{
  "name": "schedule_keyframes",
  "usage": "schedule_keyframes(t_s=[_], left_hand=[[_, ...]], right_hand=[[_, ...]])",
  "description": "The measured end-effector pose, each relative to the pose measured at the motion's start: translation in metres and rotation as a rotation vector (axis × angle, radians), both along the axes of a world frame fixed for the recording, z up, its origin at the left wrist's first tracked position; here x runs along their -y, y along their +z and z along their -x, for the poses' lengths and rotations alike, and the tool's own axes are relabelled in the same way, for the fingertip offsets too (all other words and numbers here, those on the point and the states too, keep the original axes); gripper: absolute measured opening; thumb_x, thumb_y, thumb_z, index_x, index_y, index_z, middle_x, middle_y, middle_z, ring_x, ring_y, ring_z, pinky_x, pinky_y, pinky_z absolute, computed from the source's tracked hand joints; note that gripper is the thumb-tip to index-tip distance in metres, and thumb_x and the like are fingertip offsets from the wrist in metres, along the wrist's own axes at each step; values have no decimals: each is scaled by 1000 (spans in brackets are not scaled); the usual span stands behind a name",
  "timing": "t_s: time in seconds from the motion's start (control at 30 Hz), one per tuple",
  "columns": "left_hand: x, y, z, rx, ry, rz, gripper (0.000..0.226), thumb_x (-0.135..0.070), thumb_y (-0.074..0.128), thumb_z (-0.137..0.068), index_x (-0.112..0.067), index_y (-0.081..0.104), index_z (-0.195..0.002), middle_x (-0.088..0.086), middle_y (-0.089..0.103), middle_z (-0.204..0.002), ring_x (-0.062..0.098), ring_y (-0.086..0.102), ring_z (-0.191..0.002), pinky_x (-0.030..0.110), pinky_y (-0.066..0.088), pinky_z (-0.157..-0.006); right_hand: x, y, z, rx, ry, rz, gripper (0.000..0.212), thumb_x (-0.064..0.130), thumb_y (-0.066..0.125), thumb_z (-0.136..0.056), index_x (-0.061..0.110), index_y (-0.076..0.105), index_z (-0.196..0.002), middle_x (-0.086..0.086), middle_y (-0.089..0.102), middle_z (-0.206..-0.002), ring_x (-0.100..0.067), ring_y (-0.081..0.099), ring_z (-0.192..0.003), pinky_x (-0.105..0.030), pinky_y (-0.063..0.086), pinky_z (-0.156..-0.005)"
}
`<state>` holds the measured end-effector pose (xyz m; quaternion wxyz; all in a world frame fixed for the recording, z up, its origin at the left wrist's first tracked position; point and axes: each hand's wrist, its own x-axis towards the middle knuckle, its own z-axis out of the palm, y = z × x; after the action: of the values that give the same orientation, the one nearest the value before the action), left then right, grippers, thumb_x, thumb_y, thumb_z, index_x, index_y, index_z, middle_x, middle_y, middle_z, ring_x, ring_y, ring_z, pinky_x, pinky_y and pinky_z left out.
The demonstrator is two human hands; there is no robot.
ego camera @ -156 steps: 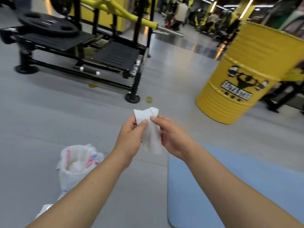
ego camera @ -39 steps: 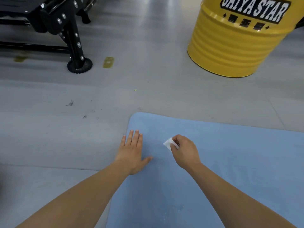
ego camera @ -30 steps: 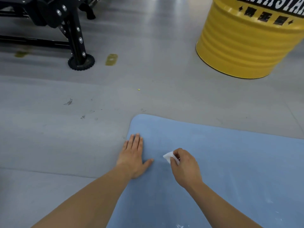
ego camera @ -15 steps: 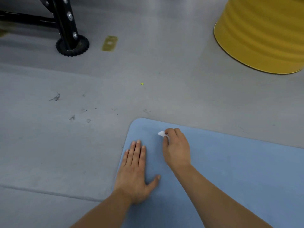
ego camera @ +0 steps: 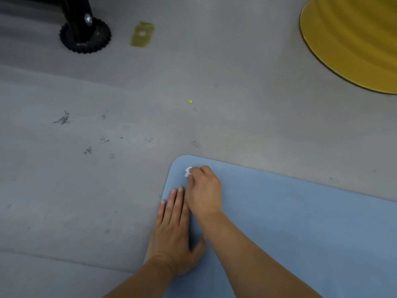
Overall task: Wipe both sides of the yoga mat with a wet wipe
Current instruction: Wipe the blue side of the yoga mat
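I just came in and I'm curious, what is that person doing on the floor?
A person is cleaning a blue yoga mat lying on the gym floor. The right hand rubs a small white wet wipe near the mat's rounded corner, while the left hand rests flat on the mat beside it.

Both forearms are bare all the way to the bottom edge of the shot, no sleeves showing anywhere. The left hand (ego camera: pixel 171 233) and right hand (ego camera: pixel 205 190) have no gloves, rings, watch or wristband. Fingernails look short and plain.
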<state>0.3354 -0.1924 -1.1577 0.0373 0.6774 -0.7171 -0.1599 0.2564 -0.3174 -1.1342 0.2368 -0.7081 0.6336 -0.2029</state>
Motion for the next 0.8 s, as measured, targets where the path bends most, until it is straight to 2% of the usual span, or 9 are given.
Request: schedule_keyframes(t_s=[0.07,0.17,0.23,0.3,0.37,0.47,0.57,0.7,0.8], left_hand=[[1,2,-1,-3,0,-2,102,-63,52,-83,-2,23,-158,14,10,-168,29,4,-156,51,12,-123],[0,2,-1,-6,2,0,97,-61,47,-87,-1,20,-158,15,8,-168,29,3,-156,52,12,-123],[0,3,-1,-9,-1,13,96,-60,47,-88,0,20,-158,16,8,-168,30,3,-156,52,13,-123],[1,2,-1,-9,-1,25,97,-59,48,-87,1,21,-158,16,8,-168,31,3,-156,53,13,-122],[1,1,-1,-3,-3,14,97,-60,48,-87,0,20,-158,16,9,-168,31,3,-156,52,12,-123],[1,1,0,30,-25,-26,95,-60,45,-87,-4,20,-159,17,16,-167,32,1,-156,52,9,-124],[1,1,-1,17,-19,-23,94,-60,41,-87,-5,20,-159,16,16,-167,31,0,-156,51,7,-125],[1,3,-1,-30,4,28,96,-59,47,-86,-1,21,-158,15,8,-168,29,2,-157,52,12,-124],[2,2,-1,-25,4,39,96,-59,47,-86,-1,22,-158,15,9,-168,29,3,-156,52,12,-123]], right_hand=[[5,0,-6,-21,100,-43,22,8,59,-78,13,70,-96,-8,63,-93,-29,63,-82,-35,52,-75],[5,-2,16,-86,205,14,25,-1,64,-73,14,69,-92,-9,58,-85,-32,59,-73,-33,48,-67],[8,-5,44,-146,181,89,22,-2,65,-72,14,67,-87,-9,55,-80,-33,56,-68,-32,45,-61],[8,-7,62,-151,53,132,19,-1,64,-71,13,67,-84,-9,56,-78,-33,57,-64,-33,45,-58],[6,-4,45,-130,-25,132,21,-2,64,-70,11,69,-86,-10,60,-82,-33,60,-68,-33,47,-61],[-3,8,-20,-92,148,-63,30,0,60,-73,9,67,-101,-10,59,-97,-30,58,-85,-33,45,-75],[0,9,-21,-101,246,-89,27,1,59,-75,10,64,-100,-11,55,-97,-30,55,-84,-33,43,-72],[9,-4,69,-213,18,82,25,-6,63,-65,9,66,-85,-13,54,-81,-34,56,-64,-30,37,-57],[10,-6,80,-226,-162,42,25,-8,58,-69,6,66,-88,-15,58,-85,-37,58,-67,-32,41,-58]])
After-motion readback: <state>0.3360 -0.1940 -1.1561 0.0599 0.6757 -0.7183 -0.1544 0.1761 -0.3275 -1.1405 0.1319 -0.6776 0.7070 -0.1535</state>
